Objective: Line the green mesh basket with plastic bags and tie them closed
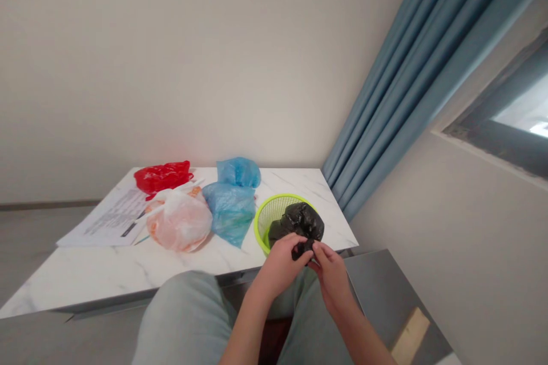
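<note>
A crumpled black plastic bag point(299, 221) rests partly inside a lime-green mesh basket point(269, 214) at the front right of the white marble table point(107, 271). My left hand point(281, 265) pinches the bag's lower edge with closed fingers. My right hand point(330, 271) meets it from the right, its fingertips pinched on the same edge. Both hands hover just in front of the table's near edge, above my lap.
On the table lie a red bag point(162, 175), a white-and-orange bag point(180, 221), two blue bags point(233, 208), and printed papers point(109, 218) at the left. A blue curtain point(411, 80) hangs at the right by a window point(514, 114). My knees point(188, 319) sit below the table edge.
</note>
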Demonstrator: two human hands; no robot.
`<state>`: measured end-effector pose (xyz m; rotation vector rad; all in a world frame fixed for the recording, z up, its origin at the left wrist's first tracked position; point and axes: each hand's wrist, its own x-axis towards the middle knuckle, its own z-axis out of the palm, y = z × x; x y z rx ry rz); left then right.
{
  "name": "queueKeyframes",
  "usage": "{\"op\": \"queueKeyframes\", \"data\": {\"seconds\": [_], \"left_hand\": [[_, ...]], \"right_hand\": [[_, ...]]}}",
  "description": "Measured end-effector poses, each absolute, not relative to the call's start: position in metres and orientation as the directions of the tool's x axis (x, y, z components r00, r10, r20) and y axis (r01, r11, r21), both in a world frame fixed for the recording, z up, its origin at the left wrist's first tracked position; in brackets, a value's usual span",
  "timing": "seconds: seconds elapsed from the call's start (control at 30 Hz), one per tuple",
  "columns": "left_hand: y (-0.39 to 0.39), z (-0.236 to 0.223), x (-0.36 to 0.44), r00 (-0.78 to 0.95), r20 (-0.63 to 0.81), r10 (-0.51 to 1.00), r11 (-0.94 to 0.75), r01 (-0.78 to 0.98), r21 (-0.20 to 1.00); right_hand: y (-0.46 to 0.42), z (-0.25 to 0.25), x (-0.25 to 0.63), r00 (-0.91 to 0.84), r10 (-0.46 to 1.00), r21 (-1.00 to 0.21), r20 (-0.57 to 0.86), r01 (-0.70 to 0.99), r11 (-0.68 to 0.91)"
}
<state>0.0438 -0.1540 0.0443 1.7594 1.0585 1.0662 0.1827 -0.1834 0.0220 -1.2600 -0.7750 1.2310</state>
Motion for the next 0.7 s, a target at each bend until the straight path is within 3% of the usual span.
{"op": "queueKeyframes", "data": {"seconds": [0.17, 0.37, 0.53, 0.63, 0.7], "left_hand": [[-0.144, 0.054, 0.036, 0.263, 0.353, 0.898, -0.424, 0.302, 0.854], [-0.129, 0.104, -0.036, -0.167, 0.573, 0.802, -0.449, 0.464, 0.764], [-0.147, 0.140, -0.151, -0.518, 0.633, 0.575, -0.137, 0.703, 0.698], [-0.162, 0.140, -0.219, -0.664, 0.643, 0.382, 0.074, 0.715, 0.695], [-0.168, 0.131, -0.256, -0.730, 0.582, 0.357, 0.224, 0.672, 0.706]], "right_hand": [[-0.192, 0.030, 0.192, 0.173, 0.982, -0.987, -0.078, -0.154, -0.051], [-0.203, 0.028, 0.212, 0.183, 0.982, -0.998, 0.055, 0.017, 0.053], [-0.225, -0.005, 0.218, 0.102, 0.994, -0.998, 0.035, 0.062, 0.029], [-0.240, -0.034, 0.218, 0.063, 0.998, -0.998, -0.026, 0.054, -0.029], [-0.249, -0.053, 0.219, 0.061, 0.995, -0.996, -0.075, 0.048, -0.078]]}}
